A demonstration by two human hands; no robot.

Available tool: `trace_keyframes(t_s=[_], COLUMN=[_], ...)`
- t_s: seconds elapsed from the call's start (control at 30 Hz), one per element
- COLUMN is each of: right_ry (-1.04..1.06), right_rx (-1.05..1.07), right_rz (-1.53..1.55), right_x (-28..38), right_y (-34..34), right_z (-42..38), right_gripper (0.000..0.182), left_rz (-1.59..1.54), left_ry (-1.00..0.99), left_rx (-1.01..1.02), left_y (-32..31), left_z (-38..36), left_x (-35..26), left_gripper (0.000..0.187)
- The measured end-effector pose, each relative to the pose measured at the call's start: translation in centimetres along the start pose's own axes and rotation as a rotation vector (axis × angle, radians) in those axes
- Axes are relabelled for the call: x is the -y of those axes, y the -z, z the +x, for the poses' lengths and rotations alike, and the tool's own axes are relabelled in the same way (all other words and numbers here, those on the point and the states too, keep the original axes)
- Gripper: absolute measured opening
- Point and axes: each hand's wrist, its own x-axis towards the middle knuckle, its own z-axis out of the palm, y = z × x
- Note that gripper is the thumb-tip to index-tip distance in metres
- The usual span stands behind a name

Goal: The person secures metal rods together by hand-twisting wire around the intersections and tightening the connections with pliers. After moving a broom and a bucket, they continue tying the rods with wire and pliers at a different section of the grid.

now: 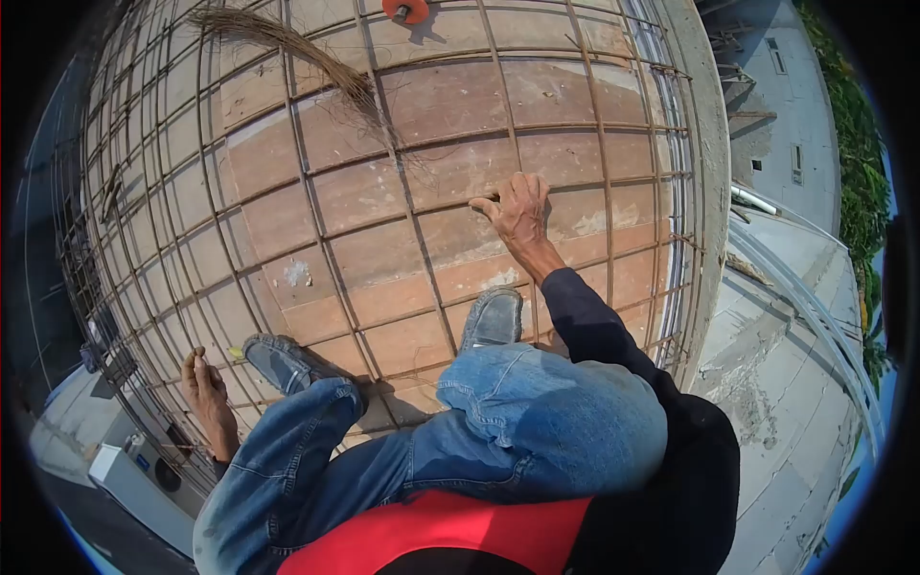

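My right hand is closed over a steel reinforcing bar of the tied grid, near a crossing, with its thumb pointing left along the bar. Low on the left, beside my knee, my left hand has its fingers drawn together next to the outer bars; anything between the fingertips is too small to make out. Ahead of both hands, a bundle of thin tie wire lies across the grid, its loose ends spreading toward the middle.
My shoes rest on the grid over plywood boards. An orange disc-shaped object lies at the top. White pipes run along the concrete edge at right, with a lower roof beyond. Denser bars stand at left.
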Motion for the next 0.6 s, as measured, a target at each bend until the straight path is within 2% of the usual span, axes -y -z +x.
trace_keyframes(t_s=[0.07, 0.1, 0.13, 0.2, 0.27, 0.3, 0.37, 0.43, 0.5, 0.6], right_ry=[-0.011, 0.075, 0.067, 0.133, 0.187, 0.201, 0.236, 0.258, 0.218, 0.24], right_rx=[0.074, -0.028, 0.024, 0.051, 0.079, 0.095, 0.111, 0.141, 0.138, 0.139], right_rz=[0.002, 0.007, -0.001, -0.079, -0.052, -0.053, -0.036, -0.011, -0.027, -0.041], right_x=[0.5, 0.6, 0.9, 0.3, 0.3, 0.2, 0.0, -0.2, -0.7, -0.5], right_y=[0.3, -0.1, 0.2, 0.4, 0.7, 0.9, 1.0, 0.7, 0.2, 0.2], right_z=[-1.2, -1.3, -1.1, -0.6, -0.5, -0.2, -0.1, -0.2, -0.3, 0.1], right_gripper=[0.035, 0.033, 0.03, 0.027, 0.027, 0.027, 0.026, 0.026, 0.027, 0.031], left_rz=[0.044, 0.096, 0.265, 0.334, 0.579, 0.692, 0.83, 0.764, 0.894, 0.889], left_ry=[0.023, 0.0, -0.051, -0.094, -0.333, -0.556, -0.502, -0.788, -0.88, -0.808], left_rx=[-0.011, -0.019, -0.067, -0.065, 0.019, 0.053, 0.289, 0.309, 0.183, 0.229], left_y=[0.4, 0.5, -0.2, -1.7, -3.6, -5.0, -8.0, -10.8, -13.0, -13.4], left_z=[-1.0, -1.2, -1.4, -1.0, -0.2, 0.4, 1.2, 3.0, 4.8, 6.1], left_x=[-0.8, -0.6, -1.1, 0.1, 2.0, 2.4, 1.5, 2.6, 4.8, 4.9], left_gripper=[0.025, 0.025, 0.024, 0.02, 0.017, 0.018, 0.025, 0.035, 0.043, 0.035])
